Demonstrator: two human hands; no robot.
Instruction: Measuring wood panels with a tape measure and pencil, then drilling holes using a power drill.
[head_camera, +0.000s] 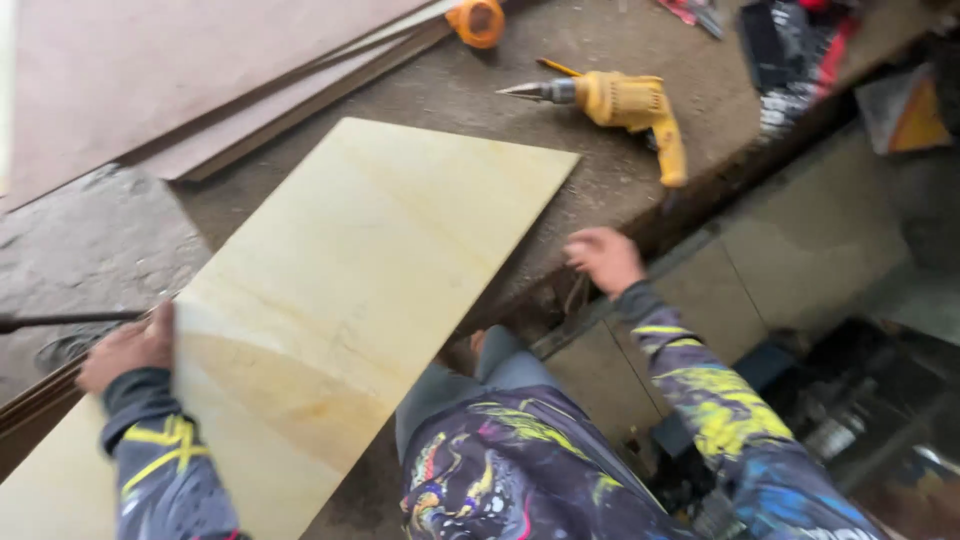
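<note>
Fingers of left hand (128, 350) grip smooth cream panel (350, 290).

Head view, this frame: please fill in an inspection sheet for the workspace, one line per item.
Surface: dusty grey workbench, rough and stained.
Job's things: large pale yellow board lying flat, slanting across the bench.
Clutter: yellow power drill on its side beyond the board; orange round object at the top edge; brown sheets stacked top left; red and black items top right, too blurred to tell.
Hands: left hand on the board's left edge; right hand off the board at the bench's edge, holding nothing.
Cables: nothing seen.
Surroundings: tiled floor to the right, dark blurred objects lower right.
</note>
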